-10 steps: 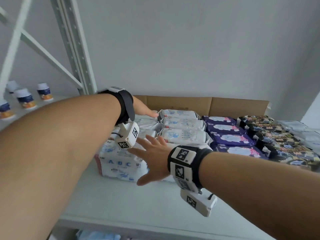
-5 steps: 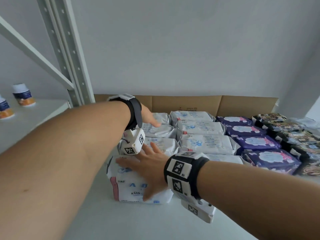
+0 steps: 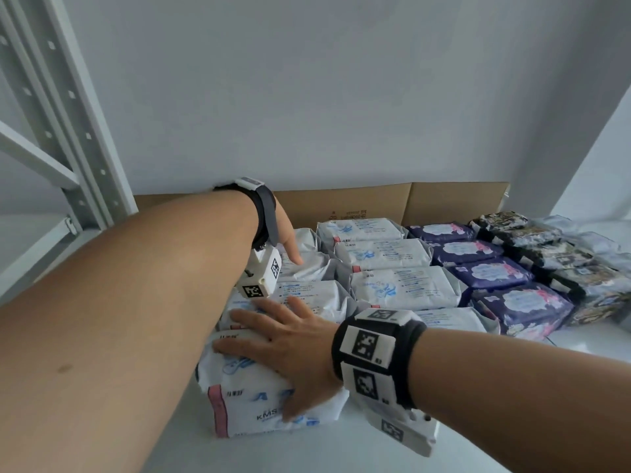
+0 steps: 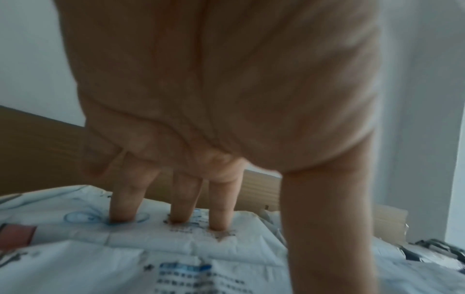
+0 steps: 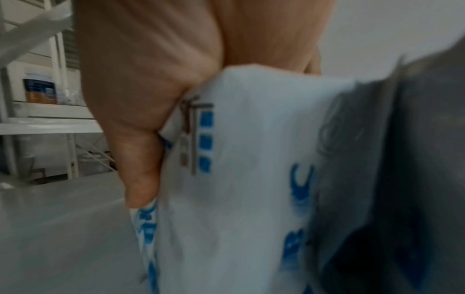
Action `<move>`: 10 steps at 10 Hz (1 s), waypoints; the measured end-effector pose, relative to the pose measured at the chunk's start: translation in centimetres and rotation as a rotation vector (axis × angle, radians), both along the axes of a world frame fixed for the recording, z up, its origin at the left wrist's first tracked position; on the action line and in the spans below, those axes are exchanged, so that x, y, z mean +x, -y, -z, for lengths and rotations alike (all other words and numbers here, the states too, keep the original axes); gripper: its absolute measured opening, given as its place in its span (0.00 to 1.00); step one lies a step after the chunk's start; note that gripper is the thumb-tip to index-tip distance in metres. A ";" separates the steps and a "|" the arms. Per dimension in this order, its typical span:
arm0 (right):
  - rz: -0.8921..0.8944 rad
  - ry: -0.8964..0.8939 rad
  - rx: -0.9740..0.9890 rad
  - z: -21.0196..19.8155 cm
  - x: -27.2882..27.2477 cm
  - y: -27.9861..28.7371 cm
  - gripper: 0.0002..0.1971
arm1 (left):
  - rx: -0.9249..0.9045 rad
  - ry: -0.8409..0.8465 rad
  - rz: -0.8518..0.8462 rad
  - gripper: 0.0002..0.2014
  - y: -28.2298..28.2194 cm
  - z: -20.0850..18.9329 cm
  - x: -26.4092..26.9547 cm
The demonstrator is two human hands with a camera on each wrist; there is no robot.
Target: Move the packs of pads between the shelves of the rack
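Observation:
White packs of pads [image 3: 392,254] lie in two columns on the white shelf [image 3: 307,452]. My right hand [image 3: 273,343] rests flat on the front white pack [image 3: 249,397] of the left column, fingers spread over its top and thumb down its front face. In the right wrist view the thumb [image 5: 141,169] lies along that pack [image 5: 239,179]. My left hand [image 3: 290,250] reaches over to the back of the same column. Its straight fingers [image 4: 176,199] press down into a white pack [image 4: 176,258] there.
Purple packs [image 3: 491,271] and dark patterned packs [image 3: 563,264] fill the columns to the right. A cardboard sheet [image 3: 375,199] stands against the back wall. The rack upright [image 3: 61,131] rises at left. A neighbouring shelf holds a bottle [image 5: 39,91].
My right hand has come down from hovering onto the front white pack and spread over it. The left hand stays on the back packs. The view has moved closer.

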State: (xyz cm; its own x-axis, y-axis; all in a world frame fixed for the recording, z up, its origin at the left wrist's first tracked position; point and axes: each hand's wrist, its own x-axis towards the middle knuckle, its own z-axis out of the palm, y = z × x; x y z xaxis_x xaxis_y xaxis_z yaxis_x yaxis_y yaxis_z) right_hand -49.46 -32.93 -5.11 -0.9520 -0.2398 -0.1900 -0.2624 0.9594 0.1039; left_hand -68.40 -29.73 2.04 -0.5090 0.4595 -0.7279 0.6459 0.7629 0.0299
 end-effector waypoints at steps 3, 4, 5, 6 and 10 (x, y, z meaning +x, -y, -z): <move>0.014 0.011 0.025 0.0 -0.5 0.0 0.58 | -0.002 0.024 0.040 0.48 -0.1 0.6 -0.9; 0.008 0.016 0.026 -0.1 -0.4 0.0 0.58 | 0.013 0.047 0.019 0.47 -0.1 0.6 -0.8; 0.003 -0.005 0.017 -0.3 -0.2 -0.1 0.58 | 0.043 0.030 -0.019 0.47 -0.1 0.9 -0.4; 0.009 -0.022 -0.047 -0.5 0.6 -0.2 0.58 | 0.043 -0.003 -0.017 0.48 0.3 0.7 0.6; -0.088 0.122 -0.134 -4.6 10.9 -3.2 0.41 | 0.410 -0.183 0.193 0.40 2.9 -2.7 7.1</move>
